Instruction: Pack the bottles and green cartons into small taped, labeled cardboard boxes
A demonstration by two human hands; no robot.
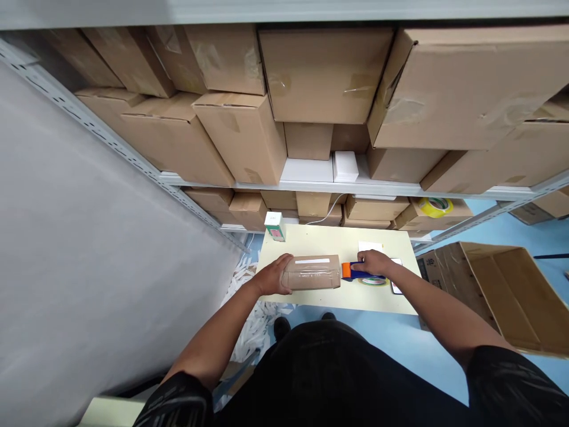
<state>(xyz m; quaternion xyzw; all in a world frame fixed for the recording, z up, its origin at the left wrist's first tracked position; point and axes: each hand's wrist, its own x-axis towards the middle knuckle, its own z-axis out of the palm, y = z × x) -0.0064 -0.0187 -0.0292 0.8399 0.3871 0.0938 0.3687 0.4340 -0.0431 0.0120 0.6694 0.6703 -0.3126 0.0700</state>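
Note:
A small cardboard box (312,280) with a white label strip and shiny clear tape lies over the pale yellow table (306,301). My left hand (274,276) grips its left end, fingers over the top edge. My right hand (372,263) is closed around a tape dispenser (355,270), blue with an orange front. The dispenser's orange end is close to the box's right end; whether they touch I cannot tell. A roll of tape (374,281) shows beneath the right hand. Partly hidden by the right wrist lies a phone-like object (396,289).
A green and white small box (275,226) stands at the table's back left. Shelves of cartons (326,74) rise behind, with yellow tape (435,207) on the lower one. A large open carton (466,284) is at right; white paper strips (249,320) litter the floor at left.

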